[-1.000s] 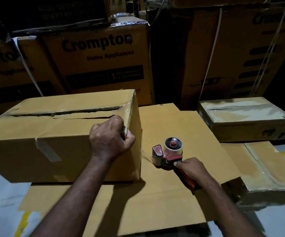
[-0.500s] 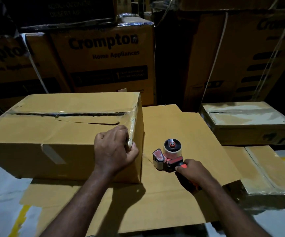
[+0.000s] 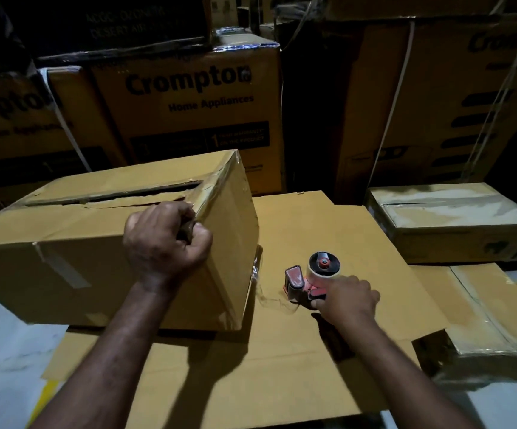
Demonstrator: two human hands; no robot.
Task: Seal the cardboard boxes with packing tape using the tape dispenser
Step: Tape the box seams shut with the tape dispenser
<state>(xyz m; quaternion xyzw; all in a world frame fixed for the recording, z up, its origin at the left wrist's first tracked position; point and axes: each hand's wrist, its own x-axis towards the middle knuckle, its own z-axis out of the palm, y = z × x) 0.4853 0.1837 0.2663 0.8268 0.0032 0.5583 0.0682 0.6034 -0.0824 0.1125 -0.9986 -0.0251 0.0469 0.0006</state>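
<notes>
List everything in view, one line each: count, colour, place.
cardboard sheet: one, brown, flat on the floor.
cardboard box: one, brown, centre-left on the sheet, top seam gaping.
tape dispenser: one, red and black, on the sheet right of the box.
taped boxes: two, brown, at the right edge.
Crompton cartons: several, brown, stacked behind.
left hand: one, grips the box's top right edge.
right hand: one, holds the dispenser.

The tall brown cardboard carton (image 3: 186, 119) at the back carries "Crompton Home Appliances" in black letters; the dark carton above it (image 3: 111, 26) faintly reads "DESERT AIR".
</notes>
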